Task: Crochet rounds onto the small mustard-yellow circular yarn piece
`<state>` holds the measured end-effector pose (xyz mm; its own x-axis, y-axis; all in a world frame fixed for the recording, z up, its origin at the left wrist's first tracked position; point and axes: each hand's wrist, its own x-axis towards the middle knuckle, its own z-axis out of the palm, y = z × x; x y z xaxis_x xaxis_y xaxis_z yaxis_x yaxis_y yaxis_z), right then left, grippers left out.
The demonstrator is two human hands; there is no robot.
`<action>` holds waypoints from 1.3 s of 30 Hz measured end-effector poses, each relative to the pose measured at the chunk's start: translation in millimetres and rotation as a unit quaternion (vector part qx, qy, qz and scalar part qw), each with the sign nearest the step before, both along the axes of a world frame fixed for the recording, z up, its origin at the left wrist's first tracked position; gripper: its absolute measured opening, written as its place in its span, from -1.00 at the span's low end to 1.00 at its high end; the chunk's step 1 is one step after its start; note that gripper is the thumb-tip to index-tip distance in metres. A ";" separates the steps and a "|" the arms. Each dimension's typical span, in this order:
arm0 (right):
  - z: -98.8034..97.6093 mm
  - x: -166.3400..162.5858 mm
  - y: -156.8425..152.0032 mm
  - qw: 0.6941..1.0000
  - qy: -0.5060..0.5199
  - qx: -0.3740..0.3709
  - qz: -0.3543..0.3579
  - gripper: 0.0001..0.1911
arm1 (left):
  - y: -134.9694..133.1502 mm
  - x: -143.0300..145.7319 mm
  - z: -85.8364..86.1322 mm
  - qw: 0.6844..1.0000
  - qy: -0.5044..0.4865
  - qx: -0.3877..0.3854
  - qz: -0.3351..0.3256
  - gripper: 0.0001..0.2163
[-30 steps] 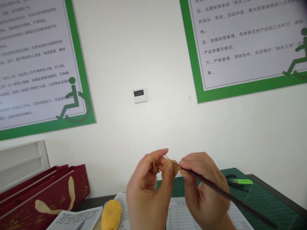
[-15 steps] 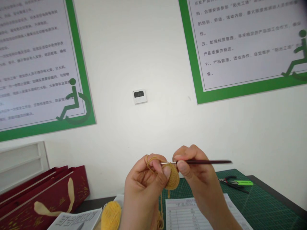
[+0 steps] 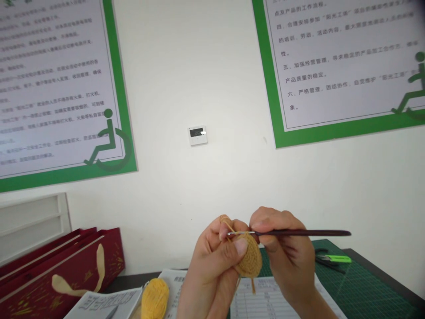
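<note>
My left hand (image 3: 217,261) pinches a round tan crochet piece (image 3: 251,261) between thumb and fingers, with tan yarn looped over the index finger. In my right hand (image 3: 287,252) is a crochet hook (image 3: 308,232) with a dark red handle, gripped between thumb and fingers. Its silver tip lies level across the top edge of the crochet piece, pointing left towards the yarn at my left index finger. A short yarn tail hangs below the piece. Whether the hook sits inside a stitch I cannot tell.
A yellow yarn ball (image 3: 155,299) and printed papers (image 3: 265,294) lie on the table. Pliers with a green handle (image 3: 337,258) rest on the green cutting mat (image 3: 375,283). Dark red gift bags (image 3: 83,266) stand at left. Behind is a wall with a thermostat (image 3: 198,135).
Both hands appear further right in view, with the crochet piece turned more towards me. The hook has shifted right with my right hand. The camera view has moved slightly.
</note>
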<state>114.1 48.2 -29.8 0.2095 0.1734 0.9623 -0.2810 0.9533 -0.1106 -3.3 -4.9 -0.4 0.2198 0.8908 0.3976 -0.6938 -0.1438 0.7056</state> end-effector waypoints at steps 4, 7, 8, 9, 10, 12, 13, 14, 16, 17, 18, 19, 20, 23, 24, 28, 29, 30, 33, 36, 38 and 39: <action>-2.7 0.8 -6.9 0.994 0.032 -0.068 0.082 -0.90 | -0.8 2.5 0.4 0.999 0.001 0.014 -0.030 -0.77; -2.5 4.6 -12.9 0.983 0.049 -0.107 0.141 -0.86 | -1.6 5.8 -0.7 0.999 0.008 0.006 -0.041 -0.78; -1.3 6.3 -14.4 0.979 0.047 -0.117 0.158 -0.84 | -2.0 6.6 -1.0 0.999 0.012 0.000 -0.042 -0.78; 0.2 8.1 -15.6 0.975 0.042 -0.129 0.177 -0.81 | -2.3 7.0 -1.2 0.999 0.013 -0.005 -0.044 -0.78; 2.0 9.8 -16.5 0.969 0.040 -0.144 0.198 -0.79 | -2.7 7.2 -1.3 0.999 0.015 -0.007 -0.049 -0.77; 5.2 12.5 -17.6 0.953 0.037 -0.181 0.242 -0.76 | -3.2 7.1 -1.0 0.998 0.018 -0.009 -0.059 -0.76; 6.4 13.2 -17.9 0.943 0.031 -0.202 0.262 -0.75 | -3.3 7.0 -0.6 0.998 0.028 -0.006 -0.055 -0.76; 7.2 13.5 -18.2 0.933 0.021 -0.223 0.281 -0.74 | -3.2 7.0 -0.3 0.998 0.042 0.008 -0.038 -0.75; 7.6 12.2 -18.5 0.918 -0.006 -0.253 0.306 -0.71 | -2.7 7.5 -0.1 0.996 0.073 0.052 0.024 -0.74; 7.2 10.9 -18.5 0.918 -0.019 -0.258 0.301 -0.71 | -2.1 8.1 -0.3 0.992 0.083 0.074 0.064 -0.74; 6.5 9.2 -18.3 0.926 -0.025 -0.251 0.281 -0.72 | -1.5 8.9 -0.8 0.987 0.090 0.090 0.099 -0.74; 5.5 7.4 -18.0 0.939 -0.023 -0.236 0.250 -0.74 | -0.8 9.9 -1.6 0.983 0.091 0.098 0.126 -0.75; 4.4 5.7 -17.5 0.952 -0.016 -0.217 0.215 -0.78 | -0.1 11.0 -2.4 0.981 0.088 0.099 0.144 -0.76; 0.9 1.9 -15.2 0.970 -0.001 -0.190 0.151 -0.86 | 1.5 14.0 -4.4 0.979 0.073 0.094 0.164 -0.75; 0.0 1.2 -14.3 0.970 -0.001 -0.194 0.148 -0.85 | 1.8 14.8 -4.7 0.979 0.068 0.093 0.166 -0.74; -2.2 -0.8 -11.6 0.962 0.025 -0.227 0.146 -0.84 | 1.9 16.6 -4.2 0.977 0.074 0.079 0.182 -0.72; -2.4 -1.1 -11.4 0.958 0.041 -0.241 0.152 -0.84 | 1.7 16.9 -4.0 0.977 0.075 0.075 0.187 -0.73; -2.5 -1.4 -11.4 0.952 0.055 -0.254 0.161 -0.84 | 1.4 17.1 -3.8 0.975 0.076 0.071 0.194 -0.75; -1.8 -1.1 -12.5 0.940 0.078 -0.275 0.186 -0.84 | 0.2 17.7 -3.4 0.969 0.083 0.065 0.224 -0.71; -0.4 0.3 -14.4 0.938 0.076 -0.278 0.190 -0.82 | -0.9 18.5 -3.0 0.965 0.085 0.064 0.240 -0.60; 0.8 0.8 -15.8 0.935 0.077 -0.286 0.194 -0.80 | -1.3 18.9 -2.7 0.966 0.083 0.062 0.238 -0.59; 1.5 0.8 -16.3 0.931 0.080 -0.294 0.201 -0.79 | -1.5 19.0 -2.7 0.966 0.081 0.062 0.238 -0.59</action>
<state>114.9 31.8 -28.3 0.1471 0.7557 0.6381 -0.6601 0.5555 -0.5057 15.7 -6.4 -3.1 -0.1341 0.8539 0.5028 -0.4109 -0.5096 0.7559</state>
